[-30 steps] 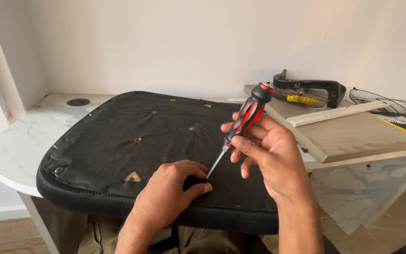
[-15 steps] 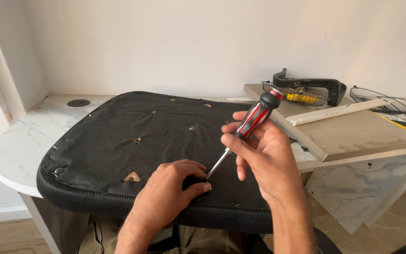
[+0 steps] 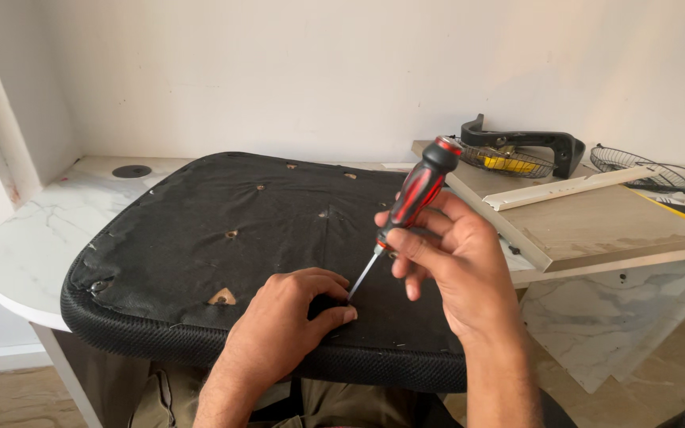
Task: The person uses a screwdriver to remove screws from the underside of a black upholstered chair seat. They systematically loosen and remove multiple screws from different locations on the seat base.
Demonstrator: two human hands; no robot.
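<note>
Black fabric seat base (image 3: 223, 238) lies upside down on the marble table (image 3: 33, 238). Right hand (image 3: 445, 261) closes fingers around the red-black screwdriver (image 3: 410, 202), handle toward 1 o'clock, tip at the cloth. Left hand (image 3: 283, 321), fingers curled, pins the fabric at the tip to steady it.

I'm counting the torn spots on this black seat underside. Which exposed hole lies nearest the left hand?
The triangular tan tear, just left of the left hand near the front edge. The other holes are small, round and lie farther back on the seat pad.
</note>
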